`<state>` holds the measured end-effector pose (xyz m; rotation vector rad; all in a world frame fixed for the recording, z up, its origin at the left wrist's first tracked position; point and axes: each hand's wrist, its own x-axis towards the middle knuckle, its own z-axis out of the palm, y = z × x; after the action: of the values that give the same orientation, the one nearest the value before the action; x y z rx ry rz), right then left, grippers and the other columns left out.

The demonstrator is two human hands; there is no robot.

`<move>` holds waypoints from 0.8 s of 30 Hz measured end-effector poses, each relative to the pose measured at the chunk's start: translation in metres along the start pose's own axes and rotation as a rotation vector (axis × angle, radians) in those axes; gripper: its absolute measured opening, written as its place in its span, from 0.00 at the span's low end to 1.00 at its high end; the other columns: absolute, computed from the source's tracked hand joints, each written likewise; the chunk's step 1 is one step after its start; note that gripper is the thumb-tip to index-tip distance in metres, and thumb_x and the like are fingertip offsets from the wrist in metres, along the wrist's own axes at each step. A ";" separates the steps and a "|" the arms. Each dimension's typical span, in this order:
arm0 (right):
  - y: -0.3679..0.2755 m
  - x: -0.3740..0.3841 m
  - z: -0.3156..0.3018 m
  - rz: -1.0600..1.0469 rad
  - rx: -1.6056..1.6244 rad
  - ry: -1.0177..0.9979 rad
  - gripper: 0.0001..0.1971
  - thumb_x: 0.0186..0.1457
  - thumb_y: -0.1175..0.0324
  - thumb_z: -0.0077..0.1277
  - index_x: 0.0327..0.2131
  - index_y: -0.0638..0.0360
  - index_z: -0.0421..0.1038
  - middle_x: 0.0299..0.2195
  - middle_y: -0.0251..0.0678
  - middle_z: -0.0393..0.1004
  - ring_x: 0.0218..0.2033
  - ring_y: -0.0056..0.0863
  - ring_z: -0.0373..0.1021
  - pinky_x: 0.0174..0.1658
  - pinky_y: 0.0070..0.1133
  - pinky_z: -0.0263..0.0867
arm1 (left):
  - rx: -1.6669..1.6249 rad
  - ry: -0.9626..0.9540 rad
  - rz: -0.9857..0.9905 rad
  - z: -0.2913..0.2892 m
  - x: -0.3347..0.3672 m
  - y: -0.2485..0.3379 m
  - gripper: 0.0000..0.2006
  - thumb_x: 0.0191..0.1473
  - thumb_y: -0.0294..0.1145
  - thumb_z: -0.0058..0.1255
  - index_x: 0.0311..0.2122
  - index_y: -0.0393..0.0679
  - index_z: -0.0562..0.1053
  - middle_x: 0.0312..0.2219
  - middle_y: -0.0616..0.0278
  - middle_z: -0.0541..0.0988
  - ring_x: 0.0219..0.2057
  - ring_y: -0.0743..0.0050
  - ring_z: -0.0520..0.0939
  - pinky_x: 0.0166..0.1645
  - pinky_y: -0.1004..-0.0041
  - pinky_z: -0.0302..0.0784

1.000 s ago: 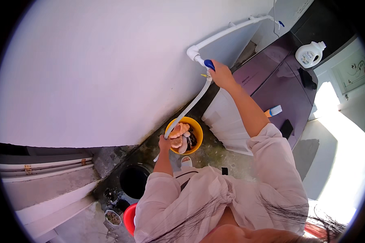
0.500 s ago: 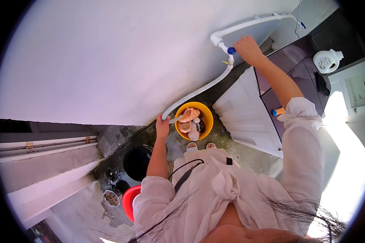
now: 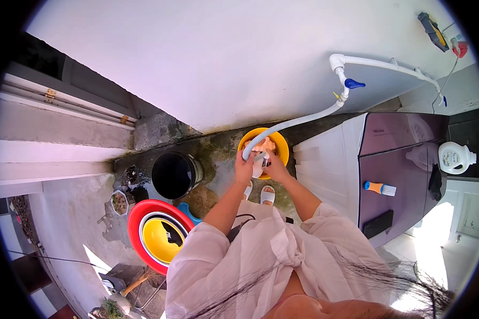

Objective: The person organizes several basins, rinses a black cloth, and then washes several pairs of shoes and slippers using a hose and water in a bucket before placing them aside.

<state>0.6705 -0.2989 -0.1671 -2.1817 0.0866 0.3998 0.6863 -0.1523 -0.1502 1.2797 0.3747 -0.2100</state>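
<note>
A light grey corrugated hose (image 3: 298, 124) runs from the white wall pipe to my left hand (image 3: 244, 168), which is wrapped round it close to its end. The hose end hangs over a yellow bucket (image 3: 283, 145) on the ground in front of my feet. Inside lie peach-coloured pieces that look like slippers (image 3: 266, 144) and a pale rounded item (image 3: 257, 169). My right hand (image 3: 276, 168) reaches over the bucket's near side with its fingers curled down beside the pale item; what they grip, if anything, is hidden. The blue valve handle (image 3: 354, 84) sticks out sideways from the pipe.
At right stands a washing machine (image 3: 330, 175); an orange-handled brush (image 3: 379, 188) lies on its lid, a white detergent jug (image 3: 455, 158) beyond. A black bucket (image 3: 174, 175) is to the left. Nested basins, the outermost a red basin (image 3: 134, 228), sit nearer me. A wall (image 3: 197, 69) rises ahead.
My right hand has left the blue valve handle and come down to the bucket. The handle has turned sideways. My left hand still grips the hose, and the view has shifted.
</note>
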 end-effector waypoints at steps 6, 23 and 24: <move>0.047 -0.001 0.028 -0.101 -0.071 -0.006 0.25 0.40 0.66 0.55 0.44 0.61 0.63 0.32 0.49 0.70 0.31 0.48 0.67 0.33 0.29 0.64 | 0.210 0.001 0.124 0.036 -0.067 -0.019 0.10 0.50 0.29 0.46 0.37 0.38 0.64 0.26 0.59 0.69 0.27 0.75 0.72 0.32 0.75 0.67; 0.072 -0.068 0.022 -0.035 0.000 -0.013 0.22 0.42 0.66 0.54 0.43 0.61 0.63 0.32 0.46 0.70 0.31 0.43 0.67 0.32 0.27 0.64 | 0.505 -0.345 0.120 0.072 -0.110 -0.043 0.17 0.43 0.33 0.48 0.39 0.38 0.64 0.27 0.41 0.72 0.32 0.40 0.73 0.36 0.55 0.68; 0.071 -0.069 0.023 -0.034 0.000 -0.014 0.22 0.42 0.67 0.54 0.43 0.61 0.63 0.32 0.46 0.70 0.31 0.42 0.67 0.32 0.27 0.64 | 0.533 -0.295 0.123 0.073 -0.109 -0.045 0.16 0.43 0.33 0.48 0.39 0.38 0.64 0.27 0.41 0.72 0.32 0.40 0.73 0.36 0.55 0.68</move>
<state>0.5845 -0.3293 -0.2127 -2.1770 0.0421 0.3955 0.5815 -0.2404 -0.1313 1.7603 -0.0217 -0.4072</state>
